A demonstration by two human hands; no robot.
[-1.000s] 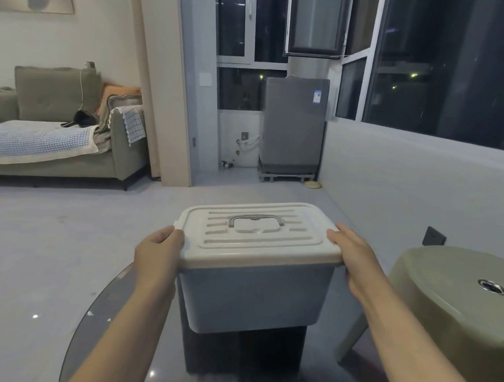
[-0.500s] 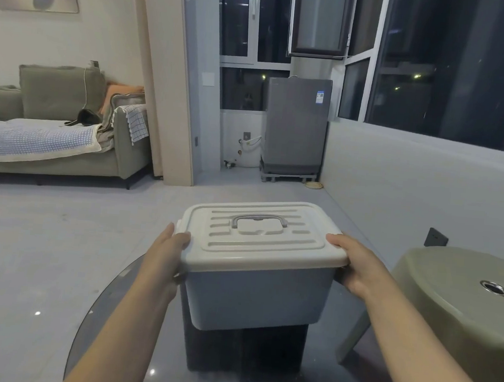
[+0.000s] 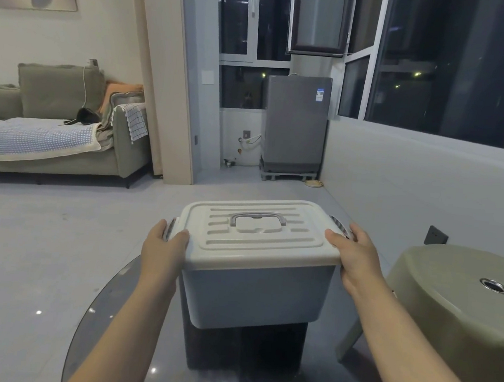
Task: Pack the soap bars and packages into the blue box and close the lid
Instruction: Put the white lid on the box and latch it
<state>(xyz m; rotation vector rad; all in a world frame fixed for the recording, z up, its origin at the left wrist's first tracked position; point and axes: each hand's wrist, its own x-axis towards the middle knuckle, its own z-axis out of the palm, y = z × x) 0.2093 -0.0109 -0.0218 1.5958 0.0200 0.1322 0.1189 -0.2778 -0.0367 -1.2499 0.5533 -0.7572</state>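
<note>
Glass table (image 3: pixel 118 307), living room: box (image 3: pixel 254 294) stands centre, lid (image 3: pixel 259 237) on.
Left hand (image 3: pixel 165 247) and right hand (image 3: pixel 357 258) curl fingers onto side latches; contents hidden, packing apparently done; latching left.

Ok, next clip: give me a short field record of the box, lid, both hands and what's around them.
box: blue box, standing on dark glass table
lid: white lid on top, grey handle lying flat
left hand: left hand at the lid's left edge, by a side latch
right hand: right hand at the lid's right edge, by the other latch
contents: hidden
nearby: green stool to the right; sofa far left
</note>
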